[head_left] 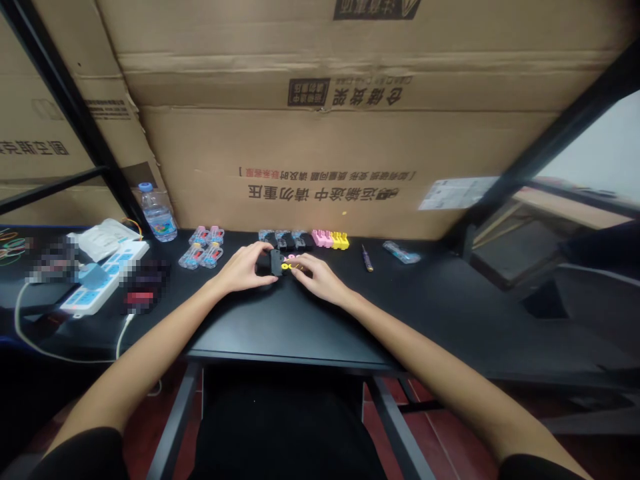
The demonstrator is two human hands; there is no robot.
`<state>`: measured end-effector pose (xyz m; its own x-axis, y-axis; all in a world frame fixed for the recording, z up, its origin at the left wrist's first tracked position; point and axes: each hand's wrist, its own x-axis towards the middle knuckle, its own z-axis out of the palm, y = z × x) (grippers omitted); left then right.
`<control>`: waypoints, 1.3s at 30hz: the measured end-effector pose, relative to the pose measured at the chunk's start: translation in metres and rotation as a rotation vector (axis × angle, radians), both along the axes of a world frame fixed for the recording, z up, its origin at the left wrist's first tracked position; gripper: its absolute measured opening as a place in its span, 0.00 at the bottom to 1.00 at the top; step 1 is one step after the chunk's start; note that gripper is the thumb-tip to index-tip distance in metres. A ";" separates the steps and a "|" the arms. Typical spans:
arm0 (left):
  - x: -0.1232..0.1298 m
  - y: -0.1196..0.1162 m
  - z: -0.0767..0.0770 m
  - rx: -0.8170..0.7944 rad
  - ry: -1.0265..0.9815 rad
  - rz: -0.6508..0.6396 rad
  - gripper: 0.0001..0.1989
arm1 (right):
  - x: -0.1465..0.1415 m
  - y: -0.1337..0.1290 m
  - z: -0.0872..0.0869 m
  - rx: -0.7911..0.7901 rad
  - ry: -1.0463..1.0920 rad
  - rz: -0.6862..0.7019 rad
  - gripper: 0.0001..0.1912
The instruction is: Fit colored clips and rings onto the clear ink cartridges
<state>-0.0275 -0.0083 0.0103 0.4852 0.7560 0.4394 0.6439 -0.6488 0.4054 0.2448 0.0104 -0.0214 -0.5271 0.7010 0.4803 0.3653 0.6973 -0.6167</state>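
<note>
My left hand (245, 269) grips a small black plastic housing (277, 263) between thumb and fingers, just above the dark tabletop. Close against its right side, my right hand (316, 275) has its fingers pinched together by a yellow round part (285, 266). Whether those fingertips hold a piece or only touch one cannot be made out. Small pink parts (291, 257) show just behind them. Beyond my hands stand several black and clear pieces (284, 239) in a row, then a pink block (322, 238) and a yellow block (340, 240).
Left of my hands lie several clear plastic pieces (201, 255). A water bottle (158, 213), a white power strip (106, 277) and cables are farther left. A screwdriver (367, 259) and a clear packet (401, 253) lie to the right. Cardboard (310, 140) walls the back.
</note>
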 end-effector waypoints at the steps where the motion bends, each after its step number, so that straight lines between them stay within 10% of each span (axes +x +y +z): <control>1: -0.003 0.003 -0.001 0.001 -0.006 0.020 0.34 | 0.001 -0.001 0.000 0.085 -0.096 0.004 0.15; 7: -0.011 0.011 -0.005 0.010 0.005 0.067 0.35 | 0.001 -0.006 0.005 0.333 -0.471 0.006 0.19; 22: -0.002 0.001 -0.002 -0.010 0.064 0.014 0.33 | 0.006 -0.005 0.004 0.395 -0.397 0.096 0.14; 39: 0.012 -0.012 0.003 -0.031 0.047 -0.191 0.33 | -0.008 -0.004 0.002 -0.353 0.258 0.064 0.17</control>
